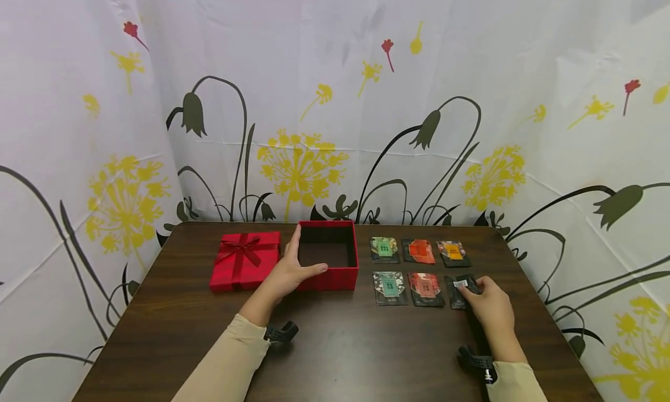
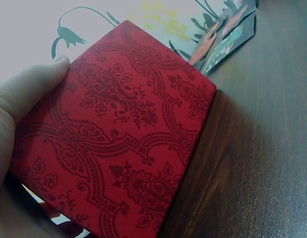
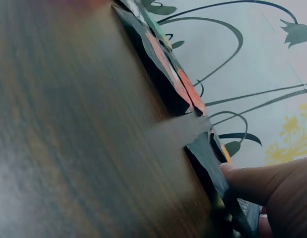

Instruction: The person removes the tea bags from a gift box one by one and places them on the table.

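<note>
An uncovered red gift box (image 1: 330, 278) stands near the table's back edge, its dark inside visible. My left hand (image 1: 289, 274) rests at its left front corner, fingers straight along the left side and thumb across the front rim. In the left wrist view the thumb touches the top edge of the box's patterned red wall (image 2: 118, 119). At the far right, my right hand (image 1: 492, 306) pinches a dark sachet (image 1: 456, 297) with a white label, thumb on top. That sachet (image 3: 208, 156) looks slightly raised along one side in the right wrist view.
Several more sachets with green, red and orange labels lie in two rows, among them a green-labelled sachet (image 1: 389, 288) and a red-labelled sachet (image 1: 426, 290). Left of the box lies a red lid (image 1: 222, 262) with a ribbon bow. Behind the wooden table (image 1: 356, 344) hangs a flowered curtain (image 1: 335, 88).
</note>
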Demonstrator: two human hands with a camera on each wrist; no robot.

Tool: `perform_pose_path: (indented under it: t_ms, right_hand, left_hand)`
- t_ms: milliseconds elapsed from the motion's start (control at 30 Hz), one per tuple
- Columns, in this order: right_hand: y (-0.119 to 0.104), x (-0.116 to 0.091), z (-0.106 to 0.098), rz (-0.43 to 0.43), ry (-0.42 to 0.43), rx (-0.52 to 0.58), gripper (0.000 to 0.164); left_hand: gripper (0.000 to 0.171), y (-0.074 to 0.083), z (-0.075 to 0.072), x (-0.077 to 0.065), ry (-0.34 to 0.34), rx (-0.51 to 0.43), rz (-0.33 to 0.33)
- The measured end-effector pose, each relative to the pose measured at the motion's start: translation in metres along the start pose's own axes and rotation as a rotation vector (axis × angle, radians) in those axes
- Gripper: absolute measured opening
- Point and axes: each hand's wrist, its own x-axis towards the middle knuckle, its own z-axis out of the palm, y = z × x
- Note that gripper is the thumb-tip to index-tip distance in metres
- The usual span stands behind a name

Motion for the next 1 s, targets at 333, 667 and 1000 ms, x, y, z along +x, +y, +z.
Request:
perform_pose_path:
  t_ms: [333, 667, 1000]
  right_hand:
    - [-0.005, 0.0, -0.001, -0.002, -0.038, -0.099, 0.071]
    - [0.001, -0.002, -0.009, -0.022, -0.09, -0.1, 0.068]
    - [-0.014, -0.005, -0.026, -0.07, -0.042, -0.001, 0.064]
  left_hand:
    - [0.131, 0.0, -0.007, -0.003, 0.011, -0.005, 0.007]
    - [0.132, -0.001, 0.0, -0.004, 0.01, -0.009, -0.002]
    - [0.129, 0.001, 0.001, -0.001, 0.004, 0.036, 0.049]
